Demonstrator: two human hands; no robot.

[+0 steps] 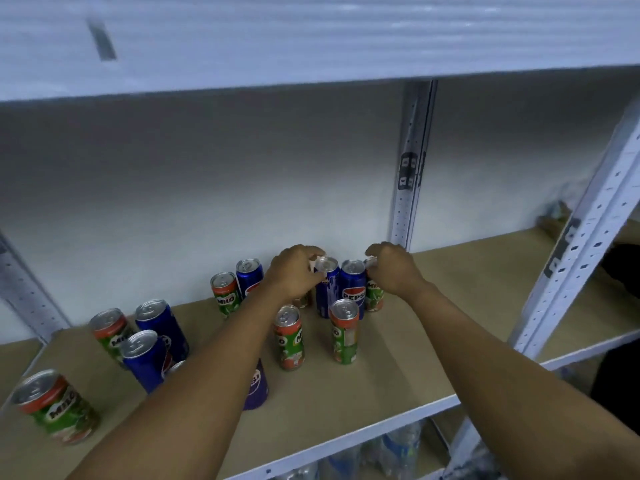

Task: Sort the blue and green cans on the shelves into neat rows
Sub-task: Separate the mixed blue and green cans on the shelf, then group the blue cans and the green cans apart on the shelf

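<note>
- Far left of the left hand: a green can (57, 407) is sitting near the shelf (398, 386) front edge, looking tilted, though that may be lens distortion; a bump from the forearm could be sending it off.
- Left of that hand: a mixed cluster, green can (112, 336) and two blue cans (162, 329) (145, 360), is standing unsorted, close together; dragging one out risks knocking the neighbours.
- Under the left forearm: another blue can (256, 386) is standing partly hidden; pulling the arm back could be tipping it.
- Left hand (294, 271) is gripping a blue can (327, 287) by its top rim at the back; a rim-only pinch could be slipping.
- Between the hands: a blue can (354, 289) is standing just beside the held one; risk of clipping it.
- Just in front of the hands: two green cans (289, 337) (344, 332) are standing upright, easy to topple on retreat.
- Right hand (393, 270) is curling over a green can (374, 294) at the back, fingers on its top; the hand is hiding how firm the grip is.
</note>
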